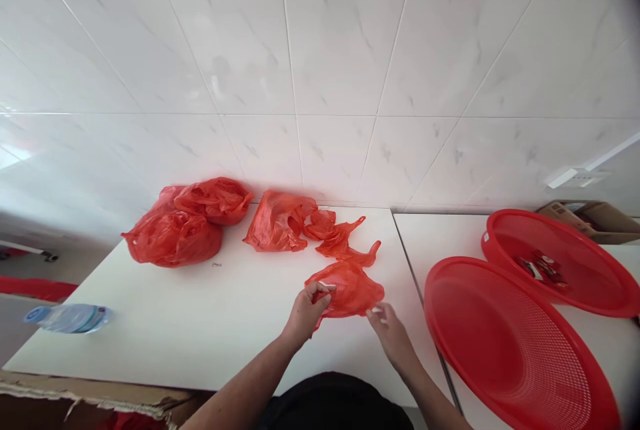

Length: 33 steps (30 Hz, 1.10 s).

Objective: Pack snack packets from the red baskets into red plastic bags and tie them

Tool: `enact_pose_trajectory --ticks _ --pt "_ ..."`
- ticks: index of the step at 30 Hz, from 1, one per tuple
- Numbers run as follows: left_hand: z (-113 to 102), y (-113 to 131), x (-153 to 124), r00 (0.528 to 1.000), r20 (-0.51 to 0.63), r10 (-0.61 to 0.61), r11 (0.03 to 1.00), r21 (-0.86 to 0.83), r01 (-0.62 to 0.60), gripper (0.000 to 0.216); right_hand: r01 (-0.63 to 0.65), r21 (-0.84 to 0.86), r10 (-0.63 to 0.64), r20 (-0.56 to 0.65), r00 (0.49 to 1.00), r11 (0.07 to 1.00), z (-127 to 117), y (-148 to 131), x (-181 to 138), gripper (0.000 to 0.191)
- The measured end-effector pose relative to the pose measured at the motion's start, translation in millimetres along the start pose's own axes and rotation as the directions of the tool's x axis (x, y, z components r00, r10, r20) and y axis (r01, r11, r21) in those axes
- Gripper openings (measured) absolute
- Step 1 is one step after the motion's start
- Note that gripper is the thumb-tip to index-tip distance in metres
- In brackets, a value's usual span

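Min. 3 red bags [355,291], 2 red bskts [550,350], 1 btl [75,318], 2 cdbd boxes [617,238].

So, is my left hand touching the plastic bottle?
No, your left hand touches a red plastic bag, well apart from the plastic bottle.

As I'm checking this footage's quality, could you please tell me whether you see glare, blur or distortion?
In the head view, glare brightens the tiled wall at far left; the right hand looks softer than the left hand, probably motion; a dark blur covers the upper right corner; the near red basket looks stretched towards the edge.
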<state>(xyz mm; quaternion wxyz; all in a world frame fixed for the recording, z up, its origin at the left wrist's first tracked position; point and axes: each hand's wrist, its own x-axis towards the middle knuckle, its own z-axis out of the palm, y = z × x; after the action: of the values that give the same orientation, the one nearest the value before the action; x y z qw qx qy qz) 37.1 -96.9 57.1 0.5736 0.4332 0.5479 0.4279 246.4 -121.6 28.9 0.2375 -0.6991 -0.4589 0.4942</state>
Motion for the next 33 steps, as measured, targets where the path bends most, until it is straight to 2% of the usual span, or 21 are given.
enact_pose_trajectory --ticks 1,2,3,4,5,7,9,11,15,17,20,24,25,27,29,30,31,33 --pt "1 -4 -2 1.000 0.030 -0.008 1.000 0.017 0.008 0.009 -0.127 0.149 0.102 0.160 0.982 0.981 6 1 -3 0.059" --pt "3 -8 -4 0.998 0.063 -0.015 0.999 0.043 0.012 0.008 -0.255 0.268 0.169 0.307 0.937 0.929 14 1 -5 0.058" --pt "6 -12 -6 0.995 0.098 -0.021 0.997 0.081 0.013 0.006 -0.353 0.359 0.194 0.409 0.892 0.864 23 1 -6 0.055" --pt "8 -16 -7 0.991 0.133 -0.027 0.991 0.130 0.010 0.004 -0.405 0.438 0.194 0.451 0.871 0.802 32 0 -5 0.050" --pt "10 -19 -9 0.986 0.162 -0.033 0.982 0.188 0.002 0.003 -0.416 0.510 0.187 0.441 0.878 0.753 39 0 -3 0.044" --pt "11 -25 -10 0.981 0.188 -0.052 0.949 0.315 -0.010 0.001 -0.366 0.629 0.188 0.333 0.924 0.686 48 1 7 0.034" --pt "4 -32 -8 0.986 0.152 -0.074 0.905 0.426 0.002 0.003 -0.302 0.709 0.221 0.207 0.953 0.638 47 4 20 0.027" --pt "-8 -37 -6 0.992 0.070 -0.108 0.867 0.495 0.059 0.005 -0.262 0.766 0.255 0.131 0.958 0.587 37 7 31 0.023" --pt "-37 -39 -3 0.987 -0.047 -0.155 0.835 0.528 0.156 0.009 -0.279 0.826 0.266 0.163 0.950 0.489 16 10 38 0.020" --pt "-44 -34 -1 0.991 -0.100 -0.091 0.852 0.507 0.130 0.016 -0.292 0.816 0.218 0.209 0.953 0.499 13 7 33 0.020" --pt "-38 -25 3 0.984 -0.177 0.006 0.862 0.500 0.085 0.031 -0.313 0.773 0.105 0.309 0.945 0.552 17 -4 20 0.021" --pt "-15 -28 13 0.988 -0.124 0.093 0.818 0.576 -0.004 0.063 -0.321 0.751 -0.086 0.448 0.890 0.577 22 -19 5 0.021" --pt "-11 -30 16 0.988 -0.109 0.110 0.812 0.583 -0.026 0.063 -0.311 0.754 -0.130 0.462 0.877 0.579 20 -22 3 0.021" --pt "-10 -35 22 0.991 -0.101 0.091 0.832 0.555 -0.020 0.042 -0.289 0.765 -0.177 0.462 0.869 0.576 14 -24 5 0.023" --pt "-18 -37 28 0.992 -0.125 0.025 0.868 0.495 0.041 0.018 -0.258 0.784 -0.168 0.416 0.894 0.565 3 -21 10 0.024" --pt "-23 -37 31 0.990 -0.141 -0.008 0.882 0.466 0.074 0.014 -0.236 0.784 -0.152 0.385 0.911 0.574 -4 -17 14 0.023" --pt "-29 -36 33 0.987 -0.159 -0.034 0.892 0.440 0.102 0.012 -0.205 0.768 -0.134 0.353 0.926 0.606 -11 -12 18 0.022" --pt "-36 -34 35 0.979 -0.187 -0.078 0.917 0.372 0.144 0.008 -0.106 0.646 -0.116 0.291 0.950 0.756 -25 -2 26 0.024"
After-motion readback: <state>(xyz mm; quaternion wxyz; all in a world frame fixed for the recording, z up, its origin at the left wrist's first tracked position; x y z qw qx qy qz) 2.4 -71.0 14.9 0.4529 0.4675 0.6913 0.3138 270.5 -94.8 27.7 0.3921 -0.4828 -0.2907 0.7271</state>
